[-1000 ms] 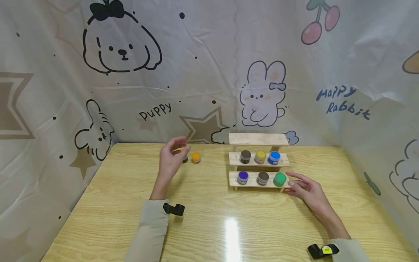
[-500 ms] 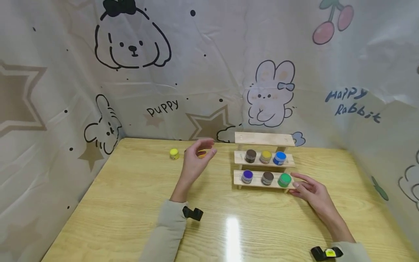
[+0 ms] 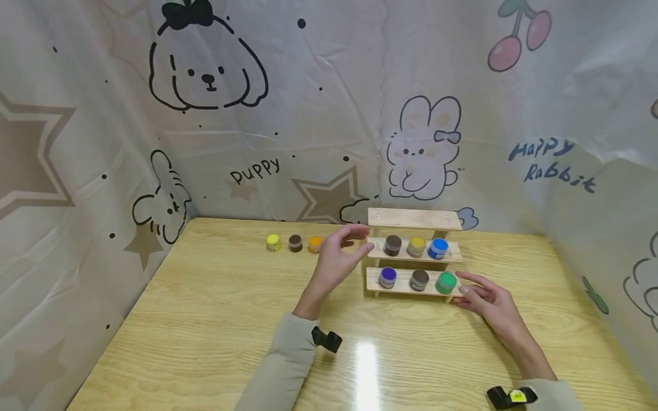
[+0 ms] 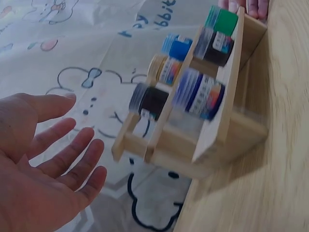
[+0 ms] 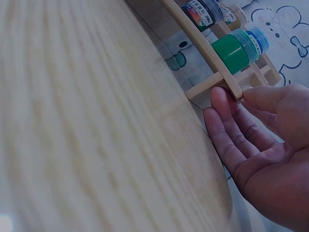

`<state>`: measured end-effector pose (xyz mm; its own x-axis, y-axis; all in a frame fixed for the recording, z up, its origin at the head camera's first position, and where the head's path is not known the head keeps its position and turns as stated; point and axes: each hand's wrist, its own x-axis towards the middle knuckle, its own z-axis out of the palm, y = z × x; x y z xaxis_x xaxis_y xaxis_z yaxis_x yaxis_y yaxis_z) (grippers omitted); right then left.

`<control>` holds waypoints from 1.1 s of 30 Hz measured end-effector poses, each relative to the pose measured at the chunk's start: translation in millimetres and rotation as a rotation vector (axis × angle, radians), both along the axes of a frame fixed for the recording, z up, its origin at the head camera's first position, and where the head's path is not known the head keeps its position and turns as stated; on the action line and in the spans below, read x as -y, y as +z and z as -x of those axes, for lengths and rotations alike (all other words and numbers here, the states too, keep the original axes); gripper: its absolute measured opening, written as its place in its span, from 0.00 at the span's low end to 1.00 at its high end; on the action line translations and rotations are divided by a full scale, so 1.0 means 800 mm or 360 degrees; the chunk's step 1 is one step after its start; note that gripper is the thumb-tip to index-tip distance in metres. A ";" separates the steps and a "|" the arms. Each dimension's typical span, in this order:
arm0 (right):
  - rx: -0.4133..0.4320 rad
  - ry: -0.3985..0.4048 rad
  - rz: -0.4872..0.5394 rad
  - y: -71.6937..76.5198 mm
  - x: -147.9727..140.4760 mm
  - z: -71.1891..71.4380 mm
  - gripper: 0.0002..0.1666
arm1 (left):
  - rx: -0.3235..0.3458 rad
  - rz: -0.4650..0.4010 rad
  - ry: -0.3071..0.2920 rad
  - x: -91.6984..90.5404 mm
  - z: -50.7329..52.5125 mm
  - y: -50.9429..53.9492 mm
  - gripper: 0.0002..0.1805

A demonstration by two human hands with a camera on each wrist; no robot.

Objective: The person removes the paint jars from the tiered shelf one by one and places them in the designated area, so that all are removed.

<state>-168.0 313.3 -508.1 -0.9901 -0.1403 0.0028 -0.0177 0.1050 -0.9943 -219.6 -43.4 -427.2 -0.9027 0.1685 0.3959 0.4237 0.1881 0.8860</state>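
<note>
A three-step wooden display rack [image 3: 414, 219] stands toward the back of the table. On its middle step are a dark brown paint jar [image 3: 393, 245], a yellow one [image 3: 416, 246] and a blue one [image 3: 438, 249]. The lowest step carries a purple paint jar [image 3: 388, 277], a brown one [image 3: 419, 280] and a green one [image 3: 445, 282]. My left hand [image 3: 339, 257] hovers by the rack's left end, fingers relaxed and holding nothing; a gap shows in the left wrist view. With thumb and fingers, my right hand [image 5: 270, 140] pinches the lowest step's right end.
Left of the rack, a bright yellow jar [image 3: 273, 242], a dark brown jar [image 3: 295, 243] and an orange jar [image 3: 315, 245] stand in a row, the orange one partly behind my left hand. A printed cloth [image 3: 247, 131] hangs behind the table [image 3: 205, 319].
My left hand has moved right, past the row of loose jars to the rack's left end, uncovering the dark brown jar. The right hand stays at the rack. The head view has shifted slightly.
</note>
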 end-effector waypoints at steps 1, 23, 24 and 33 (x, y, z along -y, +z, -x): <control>0.0000 0.0003 0.0005 0.001 0.000 0.000 0.32 | -0.0009 0.0018 -0.0011 -0.004 0.001 0.001 0.17; -0.0019 0.0018 0.0045 0.004 0.000 0.000 0.31 | 0.0144 0.0285 0.0087 -0.069 0.014 -0.003 0.23; -0.0017 0.0018 0.0045 0.004 0.000 0.000 0.31 | 0.0154 0.0299 0.0097 -0.070 0.015 -0.004 0.23; -0.0001 0.0012 0.0041 0.003 0.001 -0.002 0.31 | 0.0211 0.0344 0.0139 -0.074 0.020 -0.012 0.20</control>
